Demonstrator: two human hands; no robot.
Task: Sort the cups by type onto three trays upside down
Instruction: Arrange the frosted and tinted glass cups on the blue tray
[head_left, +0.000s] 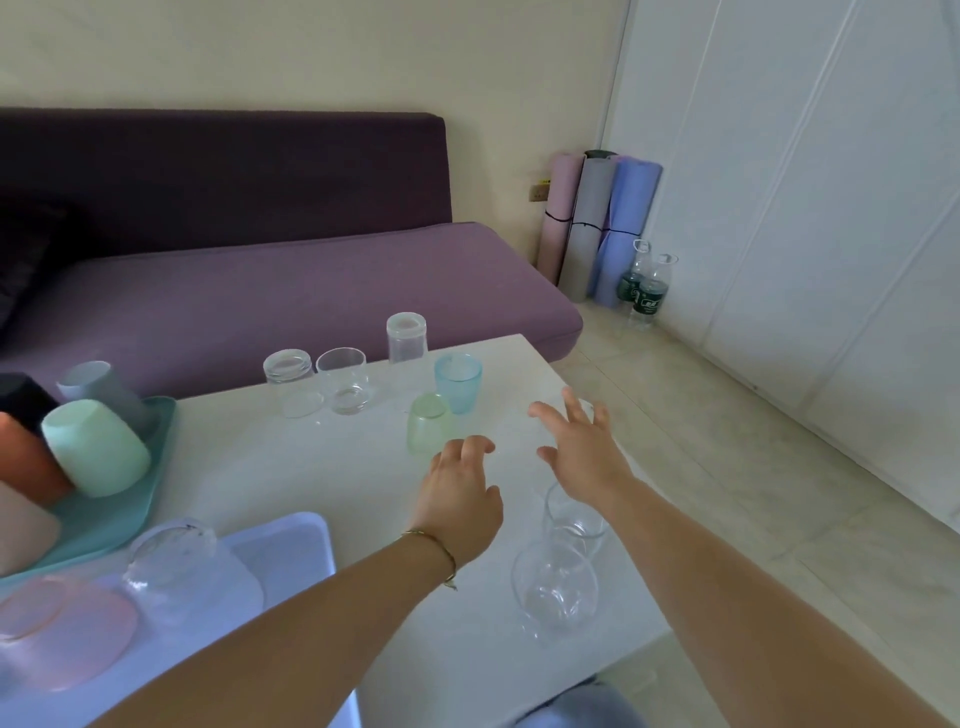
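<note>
Hands empty: left hand (460, 493) loosely curled beside green cup (428, 423) — right hand (582, 447) splayed near table's (519, 374) right edge.

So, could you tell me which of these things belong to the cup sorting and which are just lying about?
Part of the job: teal tray of cups, lilac tray, green cup, blue cup, clear glasses on the table.

Just lying about: purple sofa, rolled mats, water bottles.
</note>
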